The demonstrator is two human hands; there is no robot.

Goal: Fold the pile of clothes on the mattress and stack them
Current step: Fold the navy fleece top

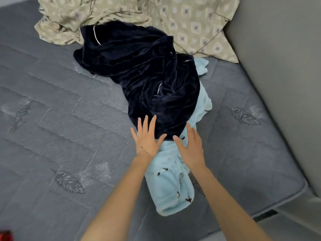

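Observation:
A crumpled dark navy velvet garment (pixel 144 72) with thin white piping lies in a heap on the grey quilted mattress (pixel 52 119). Under it, reaching toward me, lies a light blue fleece garment (pixel 171 186) with small dark figures on it. My left hand (pixel 147 138) hovers with fingers spread over the near edge of the navy garment. My right hand (pixel 190 145) is spread too, over the fleece beside the navy edge. Neither hand grips anything.
A beige sheet (pixel 182 20) with a diamond print is bunched at the back of the mattress. A grey wall (pixel 278 66) runs along the right side. The mattress corner (pixel 302 186) is at the lower right. Something red (pixel 6 235) shows at the bottom left.

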